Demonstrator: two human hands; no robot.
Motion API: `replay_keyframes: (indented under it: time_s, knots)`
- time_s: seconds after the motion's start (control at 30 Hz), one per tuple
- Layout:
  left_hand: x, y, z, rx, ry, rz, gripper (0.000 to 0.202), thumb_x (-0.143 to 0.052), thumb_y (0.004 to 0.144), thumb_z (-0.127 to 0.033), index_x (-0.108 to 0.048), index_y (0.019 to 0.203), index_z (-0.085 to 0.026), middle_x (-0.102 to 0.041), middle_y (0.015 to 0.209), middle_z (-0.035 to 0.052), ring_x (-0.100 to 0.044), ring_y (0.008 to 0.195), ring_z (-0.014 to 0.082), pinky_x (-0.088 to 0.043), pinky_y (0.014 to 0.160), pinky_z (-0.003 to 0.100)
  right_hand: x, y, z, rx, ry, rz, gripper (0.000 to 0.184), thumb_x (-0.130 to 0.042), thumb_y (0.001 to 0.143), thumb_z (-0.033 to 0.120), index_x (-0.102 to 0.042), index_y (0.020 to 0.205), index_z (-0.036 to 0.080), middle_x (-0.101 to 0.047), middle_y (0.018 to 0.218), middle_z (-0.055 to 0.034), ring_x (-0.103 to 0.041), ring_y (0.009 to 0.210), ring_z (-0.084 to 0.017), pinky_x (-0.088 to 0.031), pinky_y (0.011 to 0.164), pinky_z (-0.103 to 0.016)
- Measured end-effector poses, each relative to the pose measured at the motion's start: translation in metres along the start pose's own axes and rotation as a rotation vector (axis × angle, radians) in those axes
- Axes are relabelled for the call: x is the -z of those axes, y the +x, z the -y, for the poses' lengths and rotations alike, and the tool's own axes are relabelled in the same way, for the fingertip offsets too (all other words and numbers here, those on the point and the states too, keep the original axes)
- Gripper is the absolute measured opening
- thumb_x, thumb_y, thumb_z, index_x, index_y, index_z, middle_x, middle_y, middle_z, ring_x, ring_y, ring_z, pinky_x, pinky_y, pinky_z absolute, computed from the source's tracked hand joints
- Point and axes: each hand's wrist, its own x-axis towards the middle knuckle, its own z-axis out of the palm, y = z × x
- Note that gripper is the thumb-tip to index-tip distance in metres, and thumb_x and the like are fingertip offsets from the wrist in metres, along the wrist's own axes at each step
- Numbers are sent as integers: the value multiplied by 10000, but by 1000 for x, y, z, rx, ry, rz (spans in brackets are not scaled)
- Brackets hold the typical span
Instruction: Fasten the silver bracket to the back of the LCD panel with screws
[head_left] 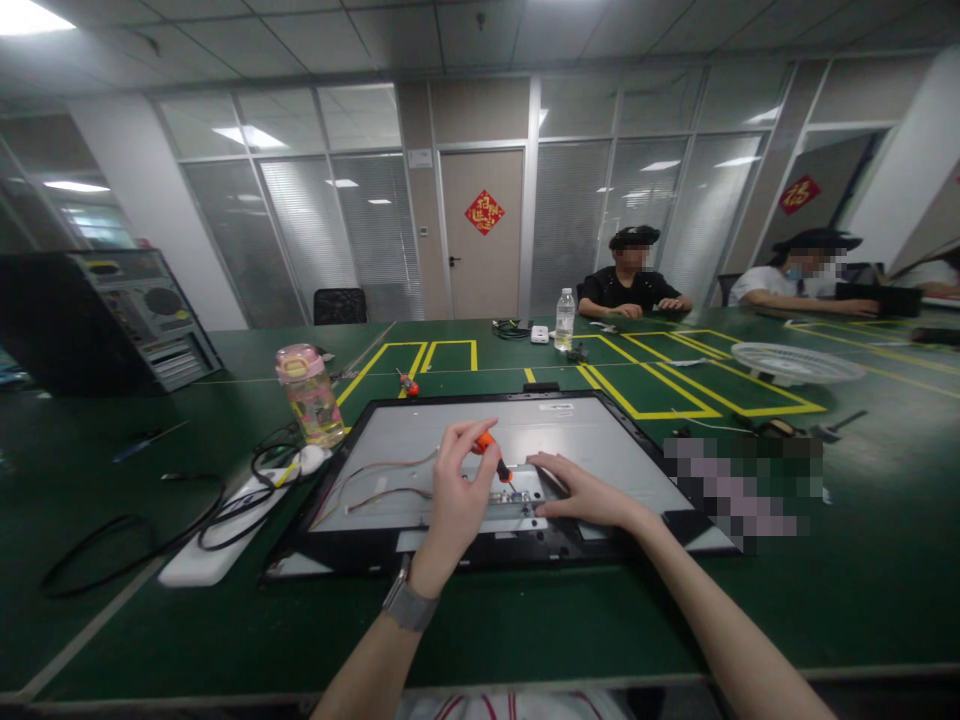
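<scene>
My left hand is closed round a screwdriver with an orange and black handle. The tool slants down, its tip at a small circuit board. That board sits near the front edge of a display panel, which lies flat with its grey metal back up and a black frame around it. Beside the board, my right hand rests on the panel, thumb and fingers apart. Thin wires run across the panel's left part, and my left hand hides their right ends.
Left of the panel are a white power strip, black cables and a pink-lidded bottle. A computer case stands far left. Behind are a red-handled tool and a water bottle. Two people sit across the table.
</scene>
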Motion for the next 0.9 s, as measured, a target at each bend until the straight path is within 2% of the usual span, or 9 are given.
replay_keyframes:
  time_s: [0.1,0.3,0.5,0.6,0.77,0.83,0.9]
  knots:
    - [1,1,0,10,-4,2,296,-462,933,-184,-631,1175,-213,-596,1005,50,-585,936,168,-467,834,300,-1,0,-1,6,1,2,791,-715,745,487,-422,1427,211,-373,1524,-114,-253,1437,-311,-181,1186,-496]
    - [0,1,0,0,44,-50,237,-598,874,-246,-680,1095,-222,-558,871,18,-572,794,152,-473,770,284,1,-1,2,-2,-1,10,792,-708,748,501,-418,1428,216,-374,1524,-110,-241,1442,-312,-180,1187,-496]
    - [1,0,-2,8,15,-9,309,-452,935,-213,-634,1184,-218,-572,974,42,-577,878,161,-467,800,289,1,-1,3,-1,2,10,812,-706,746,504,-415,1428,173,-369,1523,-134,-253,1437,-310,-178,1190,-480]
    - [0,0,-3,8,42,-22,251,-531,908,-231,-655,1125,-213,-556,896,24,-570,812,152,-465,780,285,1,-1,4,1,2,6,805,-708,746,499,-416,1428,187,-378,1519,-128,-267,1431,-310,-182,1188,-484]
    - [0,3,-1,47,103,-108,153,-643,844,-270,-700,970,-206,-522,824,2,-534,692,128,-462,688,258,1,-2,5,2,-2,7,789,-707,746,502,-424,1424,213,-384,1517,-110,-254,1436,-316,-184,1187,-492]
    - [0,3,-1,62,91,-116,155,-645,841,-272,-699,968,-202,-534,830,6,-549,701,131,-470,689,260,1,-2,5,-1,-4,9,784,-702,751,499,-417,1428,224,-378,1521,-106,-249,1439,-308,-185,1185,-497]
    - [0,3,0,63,46,-98,201,-605,863,-246,-677,1046,-201,-561,868,17,-576,754,141,-483,726,268,1,-2,4,-2,-9,9,784,-702,751,496,-416,1428,222,-377,1521,-110,-253,1437,-305,-186,1183,-501]
